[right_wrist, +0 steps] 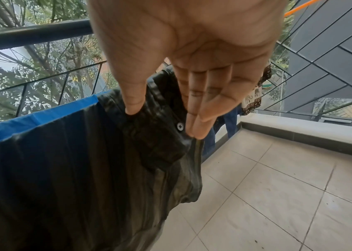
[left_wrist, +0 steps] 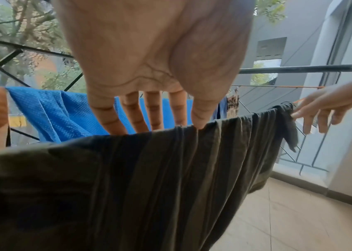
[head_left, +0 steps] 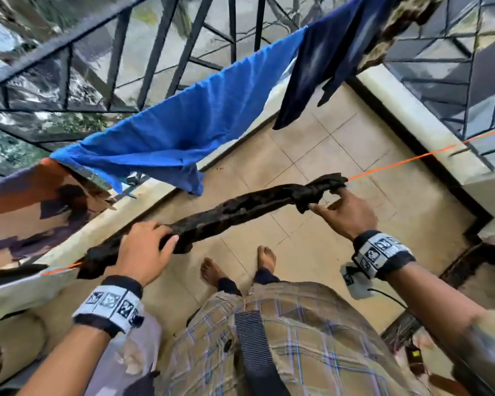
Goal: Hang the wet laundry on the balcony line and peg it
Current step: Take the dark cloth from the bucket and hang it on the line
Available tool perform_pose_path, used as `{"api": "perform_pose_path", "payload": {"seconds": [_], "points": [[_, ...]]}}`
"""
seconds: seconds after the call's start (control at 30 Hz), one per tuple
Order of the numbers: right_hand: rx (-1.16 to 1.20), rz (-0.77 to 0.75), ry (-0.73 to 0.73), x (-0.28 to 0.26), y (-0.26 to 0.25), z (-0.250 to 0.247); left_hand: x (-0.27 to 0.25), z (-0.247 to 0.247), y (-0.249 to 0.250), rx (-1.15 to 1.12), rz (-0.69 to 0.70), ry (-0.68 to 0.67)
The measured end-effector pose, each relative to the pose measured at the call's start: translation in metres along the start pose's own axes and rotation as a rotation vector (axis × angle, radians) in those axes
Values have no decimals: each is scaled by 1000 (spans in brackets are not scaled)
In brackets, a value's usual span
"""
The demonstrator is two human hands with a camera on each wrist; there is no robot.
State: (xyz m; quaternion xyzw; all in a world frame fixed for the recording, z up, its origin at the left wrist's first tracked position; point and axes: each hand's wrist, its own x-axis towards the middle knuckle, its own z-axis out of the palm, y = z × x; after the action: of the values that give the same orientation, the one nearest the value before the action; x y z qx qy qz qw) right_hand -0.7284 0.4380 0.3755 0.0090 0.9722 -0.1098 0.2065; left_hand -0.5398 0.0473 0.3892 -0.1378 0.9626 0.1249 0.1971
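Note:
A dark striped garment [head_left: 232, 210] [left_wrist: 149, 178] [right_wrist: 73, 169] hangs folded over the orange line [head_left: 397, 162] [right_wrist: 297, 8], bunched along it. My left hand [head_left: 143, 247] [left_wrist: 170, 125] lies over its left part, straight fingers down the far side and thumb tip on the fold. At the garment's right end my right hand [head_left: 326, 201] [right_wrist: 162, 122] touches the buttoned cuff with thumb tip and straight fingertips. In the left wrist view the right hand [left_wrist: 321, 108] shows with fingers hanging loosely beside that end. No pegs are visible.
On a farther line hang a blue cloth [head_left: 169, 132], a navy garment [head_left: 320, 64], an orange-brown patterned cloth [head_left: 26, 210] and a patterned piece [head_left: 397, 30]. A black metal railing [head_left: 155, 52] and low parapet [head_left: 412, 115] bound the tiled balcony. My bare feet [head_left: 212, 270] stand below.

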Motion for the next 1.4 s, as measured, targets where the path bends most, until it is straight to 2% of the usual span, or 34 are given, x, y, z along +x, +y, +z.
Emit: {"api": "perform_pose_path", "payload": {"seconds": [0.1, 0.2, 0.3, 0.43, 0.6, 0.67, 0.7, 0.83, 0.9, 1.07, 1.17, 1.2, 1.33, 1.4], "points": [[94, -54, -88, 7, 0, 8, 8, -1, 17, -103, -15, 15], [214, -102, -124, 10, 3, 15, 13, -2, 24, -144, 8, -42], [237, -123, -142, 2, 7, -4, 11, -8, 27, -199, 14, -32], [372, -140, -1, -3, 6, -60, 7, -9, 23, -257, 13, -26], [771, -173, 211, 34, -41, -163, 2, -7, 18, -282, -1, -26], [747, -246, 249, 59, -61, -189, 3, -6, 18, -289, -31, -32], [719, -260, 216, 76, -67, -193, 4, -5, 17, -291, -47, -33], [467, -140, -56, 120, -63, -165, 10, -3, 18, -279, -69, -53], [395, -119, -116, 117, -50, -145, 11, -3, 18, -268, -71, -65], [242, -163, 50, 65, -8, -100, 12, -4, 19, -276, -62, -65], [281, -135, 148, 32, 26, -74, 12, -5, 19, -252, -38, -55], [325, -110, 109, 23, 36, -65, 12, -6, 18, -239, -40, -50], [411, 0, -286, 14, 66, -17, 10, -10, 5, -228, -84, -62], [346, -50, -336, 17, 67, 5, 9, -14, -6, -228, -108, -44]]}}
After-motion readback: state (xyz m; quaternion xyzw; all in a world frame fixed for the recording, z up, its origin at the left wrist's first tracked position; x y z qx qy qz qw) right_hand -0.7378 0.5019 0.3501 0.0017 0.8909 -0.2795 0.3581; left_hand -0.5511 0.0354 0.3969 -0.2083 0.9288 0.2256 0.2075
